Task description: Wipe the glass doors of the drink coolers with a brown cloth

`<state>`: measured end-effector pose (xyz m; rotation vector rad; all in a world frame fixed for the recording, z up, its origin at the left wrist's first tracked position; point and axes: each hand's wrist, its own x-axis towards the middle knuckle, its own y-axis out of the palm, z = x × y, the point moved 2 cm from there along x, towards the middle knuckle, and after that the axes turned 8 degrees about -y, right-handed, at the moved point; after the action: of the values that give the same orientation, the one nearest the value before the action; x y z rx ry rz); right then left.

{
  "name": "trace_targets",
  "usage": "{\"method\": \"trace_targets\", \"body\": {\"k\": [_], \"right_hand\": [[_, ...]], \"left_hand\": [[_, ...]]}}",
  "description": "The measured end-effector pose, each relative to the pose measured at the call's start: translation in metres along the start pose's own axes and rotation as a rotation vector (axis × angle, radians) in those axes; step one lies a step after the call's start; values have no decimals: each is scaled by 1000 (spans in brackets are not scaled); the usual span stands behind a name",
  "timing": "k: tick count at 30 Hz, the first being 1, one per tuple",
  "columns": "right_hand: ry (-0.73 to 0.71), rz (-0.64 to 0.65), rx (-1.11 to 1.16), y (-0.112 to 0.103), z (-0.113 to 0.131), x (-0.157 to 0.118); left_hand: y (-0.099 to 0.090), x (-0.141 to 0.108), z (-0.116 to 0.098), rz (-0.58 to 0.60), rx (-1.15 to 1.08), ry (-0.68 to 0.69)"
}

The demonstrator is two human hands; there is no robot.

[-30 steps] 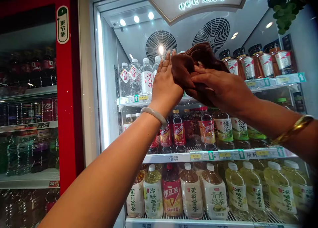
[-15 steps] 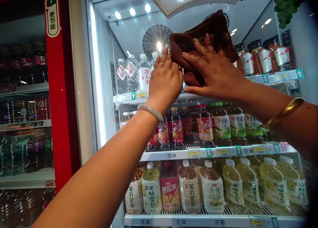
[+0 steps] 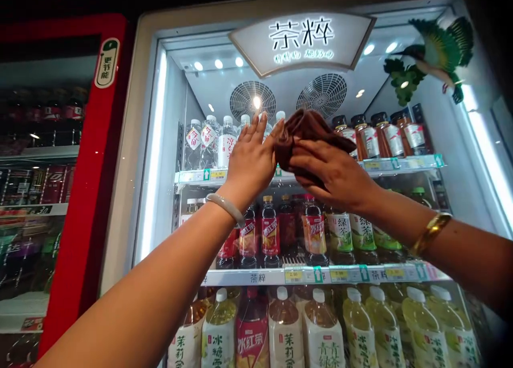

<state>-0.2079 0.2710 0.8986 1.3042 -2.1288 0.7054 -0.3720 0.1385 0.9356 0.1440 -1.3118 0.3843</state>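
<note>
A brown cloth (image 3: 306,123) is bunched up in the middle of the glass door front. My right hand (image 3: 331,170), with a gold bangle (image 3: 432,234) on its wrist, grips the cloth and presses it to the glass. My left hand (image 3: 252,157) lies flat with fingers stretched upward, just left of the cloth. Its thumb side meets the cloth's left edge, and whether it touches the cloth I cannot tell. A pale bangle (image 3: 226,208) circles the left wrist. Both palms are hidden.
Behind the glass, shelves hold bottled drinks such as red-labelled tea (image 3: 271,234) and pale yellow bottles (image 3: 358,325). A lit sign (image 3: 302,39) hangs above two round fans. A bird decal (image 3: 444,55) sits upper right. A red-framed cooler (image 3: 76,197) stands at left.
The view has tilted up, showing the whole sign and the bird decal. The cloth has gone from spread out to bunched, and my right hand has moved down and closed more on it.
</note>
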Motion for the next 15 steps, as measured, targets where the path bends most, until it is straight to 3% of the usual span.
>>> {"method": "trace_targets", "body": {"k": [3, 6, 9, 12, 15], "right_hand": [[-2, 14, -17, -14, -21, -20], [209, -129, -89, -20, -44, -18], [372, -241, -106, -16, -48, -8], [280, -184, -76, -21, -48, -23], [158, -62, -63, -39, -65, -56]], "left_hand": [[0, 6, -14, -28, 39, -26], [9, 27, -42, -9, 60, -21], [22, 53, -68, 30, 54, -34], [32, 64, -79, 5, 52, -62], [35, 61, -82, -44, 48, 11]]}}
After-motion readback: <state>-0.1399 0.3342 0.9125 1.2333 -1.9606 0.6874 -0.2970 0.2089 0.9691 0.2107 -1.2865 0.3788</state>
